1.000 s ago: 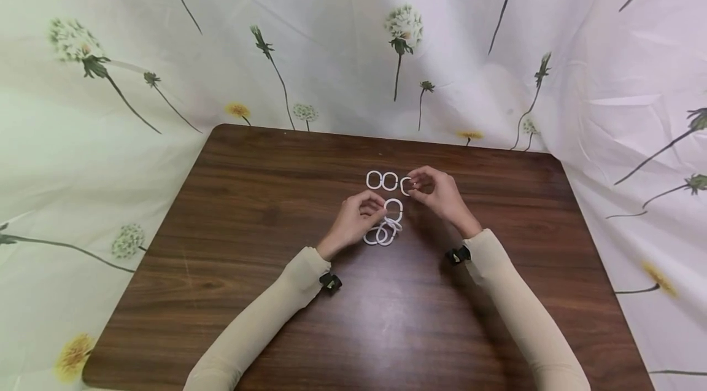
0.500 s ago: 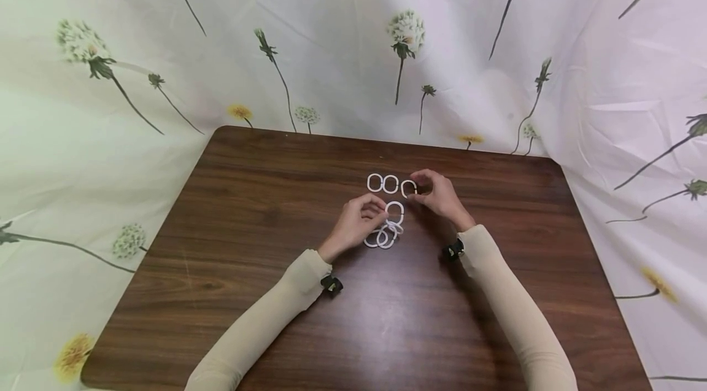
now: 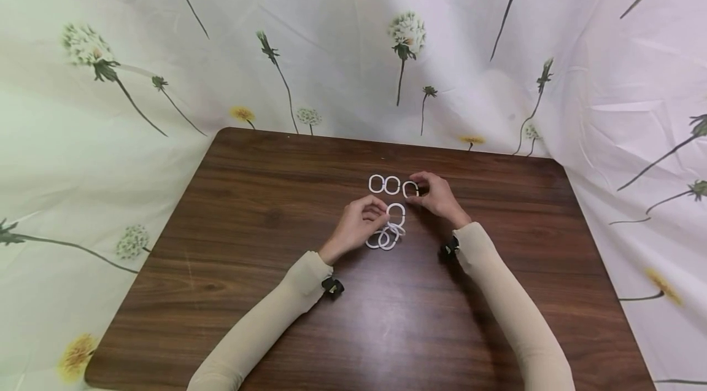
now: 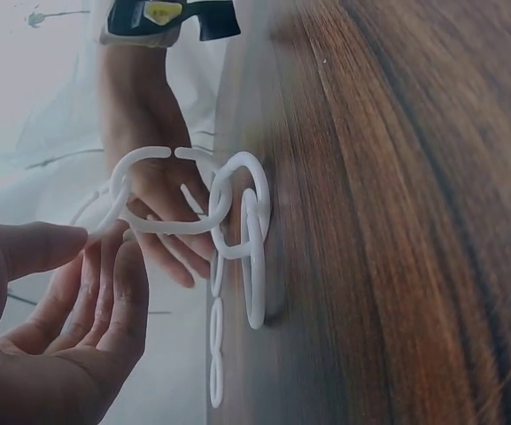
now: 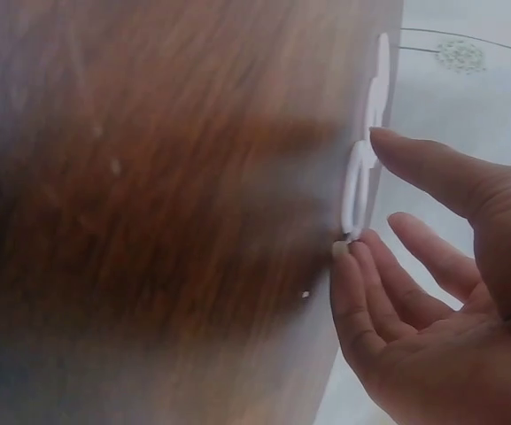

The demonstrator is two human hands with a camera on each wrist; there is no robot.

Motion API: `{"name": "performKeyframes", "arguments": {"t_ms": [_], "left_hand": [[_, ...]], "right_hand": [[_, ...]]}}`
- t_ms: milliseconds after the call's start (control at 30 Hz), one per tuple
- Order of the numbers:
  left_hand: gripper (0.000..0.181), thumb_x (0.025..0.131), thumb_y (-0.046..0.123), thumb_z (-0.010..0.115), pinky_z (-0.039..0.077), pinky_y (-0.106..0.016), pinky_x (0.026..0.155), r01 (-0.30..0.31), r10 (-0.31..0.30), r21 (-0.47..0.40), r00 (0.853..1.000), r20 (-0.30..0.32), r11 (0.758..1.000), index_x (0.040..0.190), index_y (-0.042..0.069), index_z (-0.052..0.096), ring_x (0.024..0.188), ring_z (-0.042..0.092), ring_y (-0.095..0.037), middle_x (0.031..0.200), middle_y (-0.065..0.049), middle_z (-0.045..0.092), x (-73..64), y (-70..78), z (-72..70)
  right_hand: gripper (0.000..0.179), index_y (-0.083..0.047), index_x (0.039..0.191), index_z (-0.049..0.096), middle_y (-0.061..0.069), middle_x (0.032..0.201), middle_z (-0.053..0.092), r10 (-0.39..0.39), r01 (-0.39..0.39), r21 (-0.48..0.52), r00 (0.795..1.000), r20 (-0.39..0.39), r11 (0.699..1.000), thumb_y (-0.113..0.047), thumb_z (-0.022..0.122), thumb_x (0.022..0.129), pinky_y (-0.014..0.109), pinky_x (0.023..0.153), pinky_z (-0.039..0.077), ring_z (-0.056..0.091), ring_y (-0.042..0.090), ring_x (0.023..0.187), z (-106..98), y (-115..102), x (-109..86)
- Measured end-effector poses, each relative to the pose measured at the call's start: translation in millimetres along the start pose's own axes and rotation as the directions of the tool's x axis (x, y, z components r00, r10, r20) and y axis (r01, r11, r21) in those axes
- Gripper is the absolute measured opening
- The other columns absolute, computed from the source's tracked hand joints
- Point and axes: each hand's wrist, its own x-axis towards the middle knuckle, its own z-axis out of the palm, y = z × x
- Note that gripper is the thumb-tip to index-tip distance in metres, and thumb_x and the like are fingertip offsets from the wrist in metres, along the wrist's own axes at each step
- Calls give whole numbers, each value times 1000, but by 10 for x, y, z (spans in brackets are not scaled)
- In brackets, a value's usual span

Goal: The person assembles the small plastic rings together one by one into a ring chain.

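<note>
My left hand (image 3: 360,221) pinches the top link of a short chain of white plastic C-shaped rings (image 4: 177,227) between thumb and fingertips. The chain hangs from it, its lowest rings (image 3: 385,240) close over the table. A narrow gap shows in one link in the left wrist view. Farther back, my right hand (image 3: 439,194) spans a single white C-shaped ring (image 3: 404,191), thumb at its near end and fingertips at its far end. In the right wrist view this ring (image 5: 350,190) stands out edge-on between thumb and fingertips.
Two more white rings (image 3: 384,184) lie side by side, left of the right hand's ring. The brown wood-grain table (image 3: 265,305) ends at the back against a white flower-print cloth (image 3: 342,47). Both wrists wear small black devices (image 3: 332,286).
My right hand's fingers have spread around the single ring, showing more of it, and its wrist has shifted slightly left. My left hand keeps its hold on the chain almost unmoved.
</note>
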Motion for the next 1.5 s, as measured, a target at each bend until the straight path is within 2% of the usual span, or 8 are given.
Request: {"name": "performKeyframes", "arguments": {"t_ms": [167,367,600,900,1100,1233,1367,1500], "left_hand": [[15,94,0,73,62,-21,78,0,-1,14,1000,4,1000,107,-5,69,89,75,-24,103,-23,75,-1,-3,8],[14,94,1,73,63,-26,81,3,-3,5,1000,0,1000,107,-4,69,92,75,-29,103,-23,75,1,-12,9],[14,94,1,73,62,-24,79,-4,4,-2,1000,-3,1000,106,-6,68,88,74,-21,102,-24,75,-10,1,21],[16,94,0,73,62,-23,82,14,-14,-6,1000,-6,1000,108,-6,68,91,74,-26,103,-24,75,3,3,37],[15,93,-1,73,63,-27,82,4,-5,-28,1000,-21,1000,107,-6,68,90,75,-28,101,-25,74,-9,-26,36],[15,93,0,73,63,-27,82,-1,0,-30,1000,-22,1000,107,-6,68,90,75,-29,101,-25,74,-5,-29,36],[16,94,1,73,63,-25,81,7,-7,-33,1000,-24,999,107,-6,68,90,74,-27,101,-25,74,3,-23,34],[16,94,1,73,63,-25,80,10,-10,-25,999,-33,1000,107,-6,68,88,74,-23,101,-24,74,11,-28,27]], "right_hand": [[56,4,133,65,25,132,65,-23,23,-36,1000,1,999,-13,87,84,51,108,53,65,41,121,16,58,62],[57,6,135,64,27,128,60,-55,61,-86,996,73,994,-13,86,86,53,108,51,64,43,119,-36,39,108],[55,5,133,65,27,127,60,-35,41,-85,997,75,996,-15,87,85,53,107,51,63,44,118,-52,53,132],[55,2,134,62,25,123,63,-63,73,-98,993,103,993,-13,86,86,53,98,54,65,41,109,-83,83,100],[53,1,126,66,20,115,69,15,-9,-71,997,75,997,-23,89,85,45,90,55,67,35,104,-86,82,34],[42,1,121,68,20,110,72,52,-50,-41,998,45,998,-27,81,93,35,80,56,69,32,100,-115,88,-35],[25,1,117,71,21,105,75,67,-67,-17,997,26,998,-18,66,102,27,69,52,71,29,88,-156,106,-103],[18,-1,114,74,19,101,78,61,-61,-28,998,29,998,-9,63,102,23,67,49,69,23,83,-181,130,-174]]}}
